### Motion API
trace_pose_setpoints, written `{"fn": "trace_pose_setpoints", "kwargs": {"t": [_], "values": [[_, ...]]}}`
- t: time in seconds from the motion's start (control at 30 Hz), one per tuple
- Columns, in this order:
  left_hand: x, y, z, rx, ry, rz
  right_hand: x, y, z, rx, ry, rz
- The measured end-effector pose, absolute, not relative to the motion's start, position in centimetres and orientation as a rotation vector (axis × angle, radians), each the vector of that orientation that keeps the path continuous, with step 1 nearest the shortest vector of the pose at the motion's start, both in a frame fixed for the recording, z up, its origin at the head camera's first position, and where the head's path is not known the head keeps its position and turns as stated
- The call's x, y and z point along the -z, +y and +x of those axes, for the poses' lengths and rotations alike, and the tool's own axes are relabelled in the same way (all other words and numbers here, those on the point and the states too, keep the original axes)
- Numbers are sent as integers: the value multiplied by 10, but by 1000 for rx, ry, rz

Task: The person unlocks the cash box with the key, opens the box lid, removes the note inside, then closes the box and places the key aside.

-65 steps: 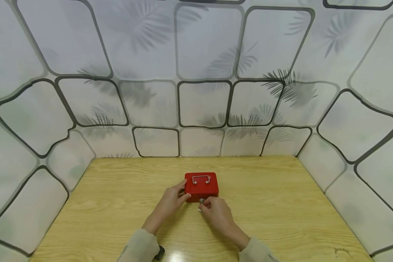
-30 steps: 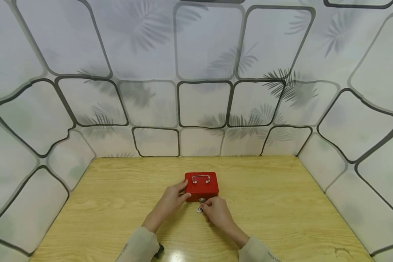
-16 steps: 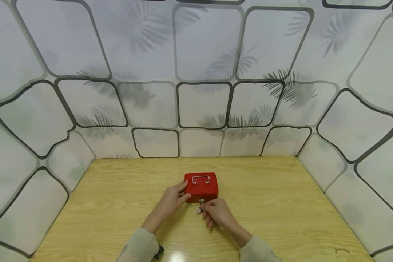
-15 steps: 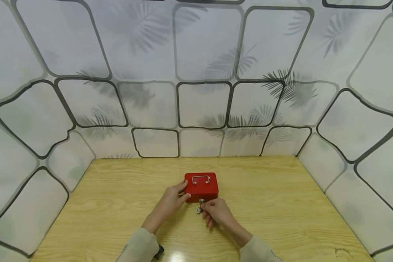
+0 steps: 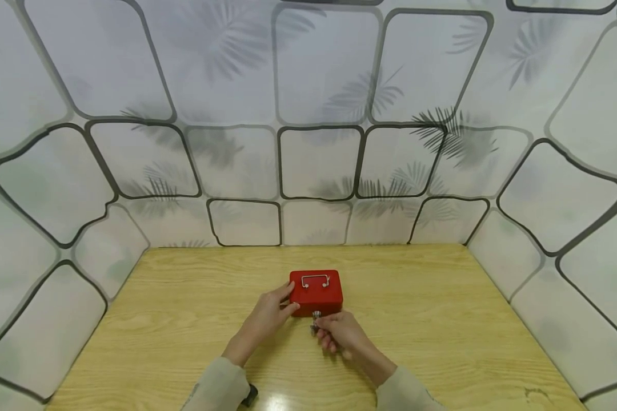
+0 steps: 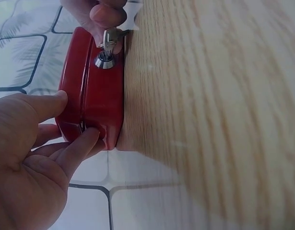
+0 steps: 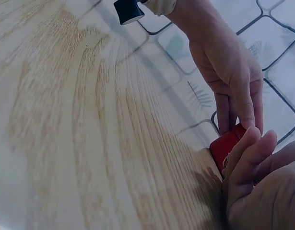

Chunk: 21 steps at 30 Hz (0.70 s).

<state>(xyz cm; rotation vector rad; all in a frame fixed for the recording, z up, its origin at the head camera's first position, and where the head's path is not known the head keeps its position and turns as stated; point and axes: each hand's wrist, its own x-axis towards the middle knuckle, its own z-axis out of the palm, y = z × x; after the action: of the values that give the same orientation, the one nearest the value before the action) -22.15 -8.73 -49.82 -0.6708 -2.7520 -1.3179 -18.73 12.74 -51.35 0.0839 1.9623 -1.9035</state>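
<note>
A small red cash box (image 5: 316,295) sits on the table, its wire handle (image 5: 315,277) folded on the lid. My left hand (image 5: 269,314) grips the box's left end. In the left wrist view, the thumb (image 6: 49,103) and fingers (image 6: 80,146) of that hand wrap its edges across the lid seam. A silver key (image 6: 110,38) stands in the round chrome lock (image 6: 105,61) on the front face. Thumb and forefinger of my right hand (image 5: 347,334) pinch the key, the other fingers hanging below. In the right wrist view, this hand hides most of the box.
The wood-grain table (image 5: 442,331) stretches around the box. Patterned cloth walls (image 5: 319,165) stand at its back and both sides. A black wrist device (image 5: 249,395) shows beside the left sleeve (image 5: 218,382).
My right hand has rotated at the key, and its lower fingers have come into view beneath. The metal piece hanging below the lock has shifted slightly. Left hand and box have stayed put.
</note>
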Motion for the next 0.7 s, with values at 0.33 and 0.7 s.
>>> {"fn": "trace_pose_setpoints", "kwargs": {"t": [0.33, 0.7], "values": [[496, -87, -221, 1322, -2744, -693, 512, 129, -188, 1936, 1869, 108], [495, -88, -222, 1334, -2740, -682, 512, 130, -189, 1952, 1753, 126]]}}
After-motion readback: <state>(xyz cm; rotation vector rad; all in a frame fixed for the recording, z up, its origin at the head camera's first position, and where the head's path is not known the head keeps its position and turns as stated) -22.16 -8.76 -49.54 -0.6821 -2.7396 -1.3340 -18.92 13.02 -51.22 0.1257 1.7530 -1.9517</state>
